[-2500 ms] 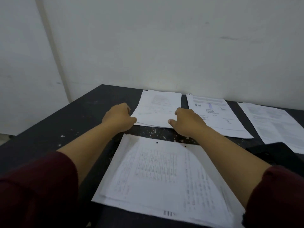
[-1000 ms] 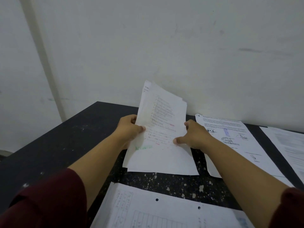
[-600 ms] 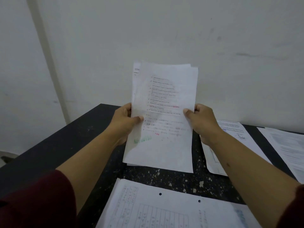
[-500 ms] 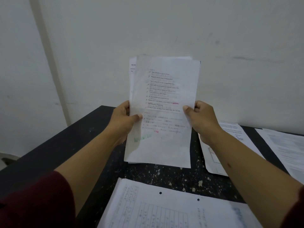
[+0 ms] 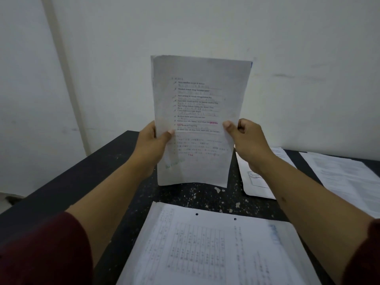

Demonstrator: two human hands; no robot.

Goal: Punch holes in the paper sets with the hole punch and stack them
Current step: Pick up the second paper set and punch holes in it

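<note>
Left thumb (image 5: 170, 133) lay across the front of the sheaf (image 5: 198, 120), fingers curled behind its left edge; the right thumb (image 5: 227, 126) pinched the opposite edge, knuckles bunched just outside the paper; so the left hand (image 5: 152, 145) and the right hand (image 5: 249, 140) each clamped a side, about halfway up the page. The sheaf stood upright, clear of the table (image 5: 86, 177), its lower edge hanging above the speckled top, its top corners a touch uneven, a page peeking out at the left; printed lines ran down it, with pink and red marks and a green scrawl low on the left; no holes showed in it.

Nearer, flat on the table, lay the punched set (image 5: 216, 249), two holes along its far edge; to the right, two more sets waited, one (image 5: 259, 182) partly under the right forearm and another (image 5: 345, 177) further right; dark red sleeves (image 5: 47, 251) framed the near corners.

The step looked like squaring up an unpunched set; the next move probably called for tapping the lower edge on the table to level the sheets, then carrying it to the punch, which was nowhere in view; a loose grip could let the pages fan.
</note>
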